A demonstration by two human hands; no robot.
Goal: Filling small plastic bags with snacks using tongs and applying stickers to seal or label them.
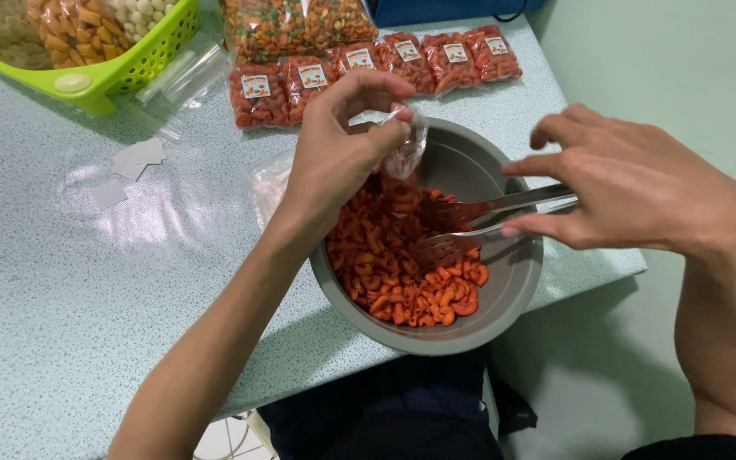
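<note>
Head view: the left hand (334, 158) pinches a small clear bag (406, 145) open over the far rim of the grey bowl (504, 298), which sits at the near edge of the surface (70, 290). The right hand (632, 187) has its grip closed on metal tongs (479, 221), their fork-like tips down in the orange-red macaroni snack (402, 273). This looks like the filling step: a portion is being picked up for the bag. The next move would call for lifting the tongs to the bag's mouth without spilling. Filled packets (368, 64) lie in a row behind; a green basket (121, 68) of other snacks stands at far left.
</note>
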